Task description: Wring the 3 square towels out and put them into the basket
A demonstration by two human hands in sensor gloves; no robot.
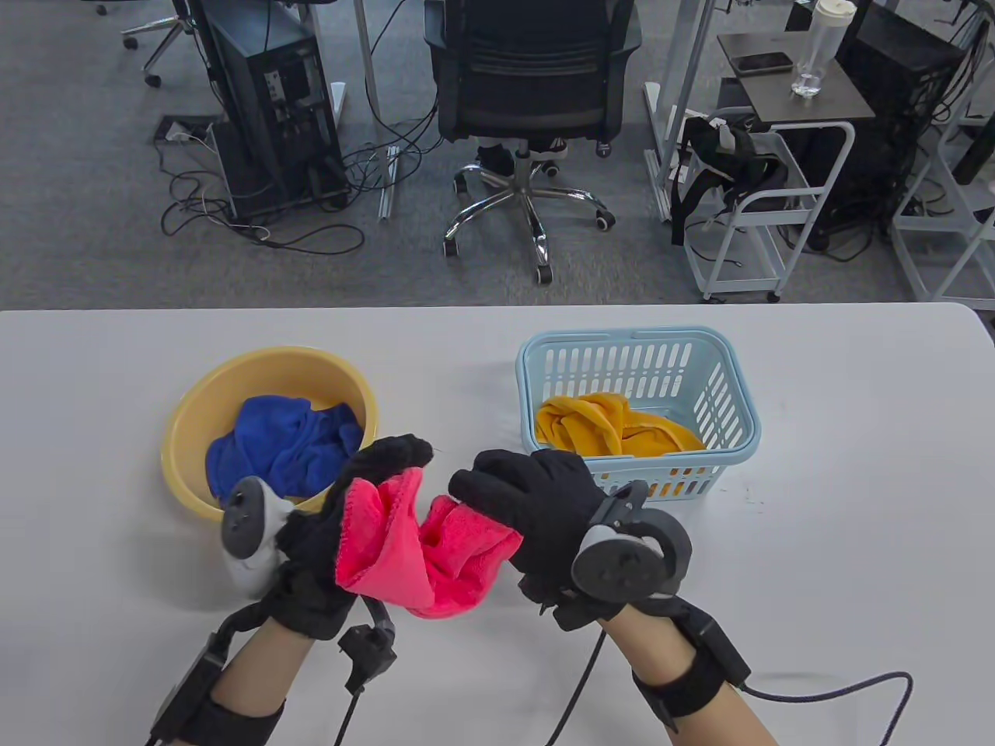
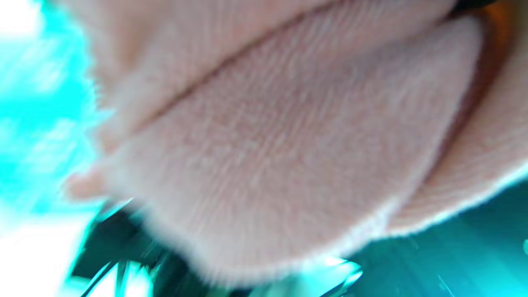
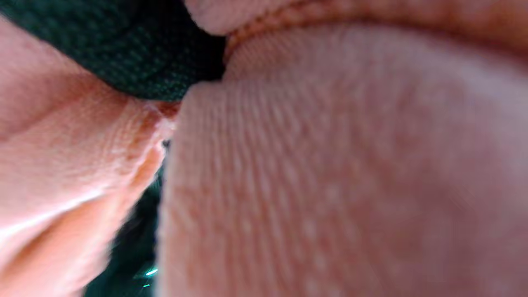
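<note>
The soft, limp pink towel (image 1: 424,548) was gripped at both ends by the left hand (image 1: 342,528) and right hand (image 1: 544,517), at six o'clock on the surface; it likely twists easily.

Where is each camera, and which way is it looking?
Table view: up high, looking down the table; shows left hand and right hand gripping the pink towel, beside the yellow bowl and blue basket.
Left wrist view: on the left wrist, pressed against blurry towel; no hand visible.
Right wrist view: on the right wrist, against towel; a dark glove bit shows.
All three share the pink towel.
</note>
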